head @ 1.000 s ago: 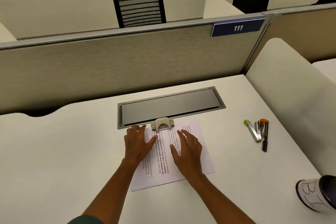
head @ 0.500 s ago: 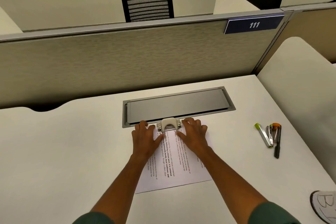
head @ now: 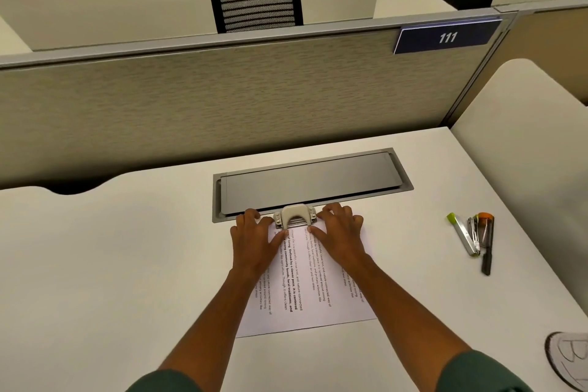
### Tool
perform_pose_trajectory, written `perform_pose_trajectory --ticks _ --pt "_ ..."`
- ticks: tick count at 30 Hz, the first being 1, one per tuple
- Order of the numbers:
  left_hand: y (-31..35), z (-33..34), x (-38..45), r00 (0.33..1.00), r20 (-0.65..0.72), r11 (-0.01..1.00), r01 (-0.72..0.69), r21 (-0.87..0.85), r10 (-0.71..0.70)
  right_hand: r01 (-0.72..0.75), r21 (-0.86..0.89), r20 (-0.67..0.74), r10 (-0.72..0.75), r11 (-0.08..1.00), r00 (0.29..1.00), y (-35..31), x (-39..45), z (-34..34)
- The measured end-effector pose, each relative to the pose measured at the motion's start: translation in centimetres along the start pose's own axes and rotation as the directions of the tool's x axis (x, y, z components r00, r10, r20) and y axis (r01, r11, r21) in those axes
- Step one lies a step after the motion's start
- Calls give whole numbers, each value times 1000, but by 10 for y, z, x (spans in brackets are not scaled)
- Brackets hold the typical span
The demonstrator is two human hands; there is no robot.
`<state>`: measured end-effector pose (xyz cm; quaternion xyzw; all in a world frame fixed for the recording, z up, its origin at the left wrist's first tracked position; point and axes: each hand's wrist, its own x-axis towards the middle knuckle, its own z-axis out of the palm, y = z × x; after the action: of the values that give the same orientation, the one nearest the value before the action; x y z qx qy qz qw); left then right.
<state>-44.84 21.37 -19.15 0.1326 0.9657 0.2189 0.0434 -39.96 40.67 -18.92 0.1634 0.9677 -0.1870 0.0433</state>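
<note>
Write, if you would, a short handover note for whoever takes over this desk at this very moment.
Left hand: lies on the white printed paper sheet, left of the small beige metal hole punch, thumb towards it.
Right hand: likewise, on the punch's right.
Things: the punch sits at the middle of the sheet's far edge, beside the grey lid set into the white desk.
Done: the sheet's far edge meets the punch; whether holes are cut cannot be seen.
Left: probably press the punch down, then draw the sheet free.
</note>
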Motion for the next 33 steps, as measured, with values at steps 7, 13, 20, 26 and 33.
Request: perform_pose_trajectory --ticks 7,13,20,26,33 --pt "4 1 -7 999 -41 1000 -1 -17 0 -37 -12 -63 36 999 997 0 -8 4" --pt "4 1 -20 1000 -3 999 -5 35 5 -67 13 -68 68 998 995 0 -21 11" --pt "6 -8 -53 998 53 993 25 116 -32 -57 1 -18 57 998 998 -1 -53 19" --pt "5 -15 -96 994 72 976 69 205 -86 -11 -6 9 11 1000 1000 -2 -90 24" --pt "-4 -26 -148 984 86 961 132 244 -158 20 47 34 -22 999 999 -5 -152 28"
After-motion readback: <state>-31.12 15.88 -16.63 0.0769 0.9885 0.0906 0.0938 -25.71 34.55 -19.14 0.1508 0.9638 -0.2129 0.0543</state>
